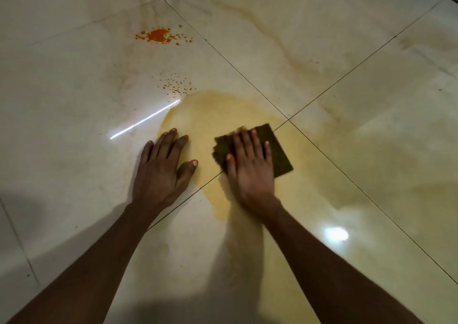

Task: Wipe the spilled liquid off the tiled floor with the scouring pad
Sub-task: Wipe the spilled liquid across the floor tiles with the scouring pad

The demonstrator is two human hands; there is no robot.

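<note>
Our left hand (162, 167) lay flat, empty, left of the scouring pad (280, 155); orange splatter (158, 35) up-left of the pad, unwiped. Our right hand (250, 167) pressed open-palmed on the pad, inside the yellow spill (215, 110). We judged firm overlapping strokes best.

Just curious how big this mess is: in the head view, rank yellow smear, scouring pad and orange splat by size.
1. yellow smear
2. scouring pad, partly under the right hand
3. orange splat, though it lies farther from the camera
</note>
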